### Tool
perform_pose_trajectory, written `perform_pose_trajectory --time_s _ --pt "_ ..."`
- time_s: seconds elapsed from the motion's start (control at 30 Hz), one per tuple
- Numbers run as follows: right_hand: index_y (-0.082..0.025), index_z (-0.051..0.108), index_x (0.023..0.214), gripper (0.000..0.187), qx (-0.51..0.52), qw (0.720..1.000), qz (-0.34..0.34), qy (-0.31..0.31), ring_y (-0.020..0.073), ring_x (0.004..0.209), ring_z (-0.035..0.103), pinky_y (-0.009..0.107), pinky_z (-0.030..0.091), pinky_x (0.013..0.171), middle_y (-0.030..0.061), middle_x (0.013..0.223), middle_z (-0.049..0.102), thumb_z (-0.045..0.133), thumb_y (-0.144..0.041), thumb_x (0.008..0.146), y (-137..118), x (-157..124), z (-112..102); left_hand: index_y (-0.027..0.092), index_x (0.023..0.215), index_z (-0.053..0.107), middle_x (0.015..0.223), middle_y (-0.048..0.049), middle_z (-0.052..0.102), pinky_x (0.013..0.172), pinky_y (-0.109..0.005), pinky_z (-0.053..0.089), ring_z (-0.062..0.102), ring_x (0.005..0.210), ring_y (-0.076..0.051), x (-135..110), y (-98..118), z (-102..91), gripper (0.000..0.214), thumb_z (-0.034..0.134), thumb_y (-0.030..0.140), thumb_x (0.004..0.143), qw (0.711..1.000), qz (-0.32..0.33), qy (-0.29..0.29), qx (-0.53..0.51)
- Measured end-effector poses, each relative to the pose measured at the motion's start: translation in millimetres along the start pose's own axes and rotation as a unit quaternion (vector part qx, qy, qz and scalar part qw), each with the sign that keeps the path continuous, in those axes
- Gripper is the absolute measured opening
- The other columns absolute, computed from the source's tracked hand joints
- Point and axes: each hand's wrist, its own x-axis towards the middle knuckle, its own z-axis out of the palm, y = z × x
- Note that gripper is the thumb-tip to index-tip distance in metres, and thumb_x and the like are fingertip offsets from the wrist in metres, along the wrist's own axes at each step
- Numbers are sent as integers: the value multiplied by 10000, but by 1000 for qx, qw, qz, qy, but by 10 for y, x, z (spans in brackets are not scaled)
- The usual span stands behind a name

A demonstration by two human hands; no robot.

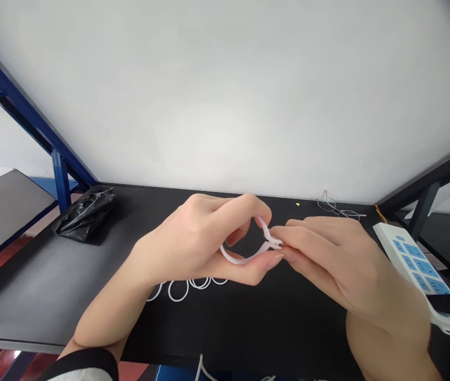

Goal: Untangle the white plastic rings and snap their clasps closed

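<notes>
Both my hands meet over the middle of a black table [42, 286]. My left hand [193, 241] curls its thumb and fingers around a white cable tie [248, 257] bent into a loop. My right hand [328, 254] pinches the end of that tie where it closes, at the fingertips of both hands. Several closed white cable tie loops [178, 290] lie on the table just below my left hand, partly hidden by it.
A crumpled black plastic bag [85, 214] sits at the back left. A white power strip [415, 262] with blue sockets lies at the right edge. Wire-rimmed glasses [338, 209] rest by the white wall. Blue and black frame posts stand at both sides.
</notes>
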Motion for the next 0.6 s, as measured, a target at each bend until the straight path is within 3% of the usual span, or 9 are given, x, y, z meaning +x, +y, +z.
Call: perform_pose_trajectory --time_s 0.6 --pt "-208 570 864 179 -3 1000 5 5 106 493 443 260 337 490 -24 598 542 439 -200 985 -25 -11 3 200 807 512 499 95 446 376 -155 318 354 393 -42 0 14 6 166 602 338 825 1000 -8 -1 -12"
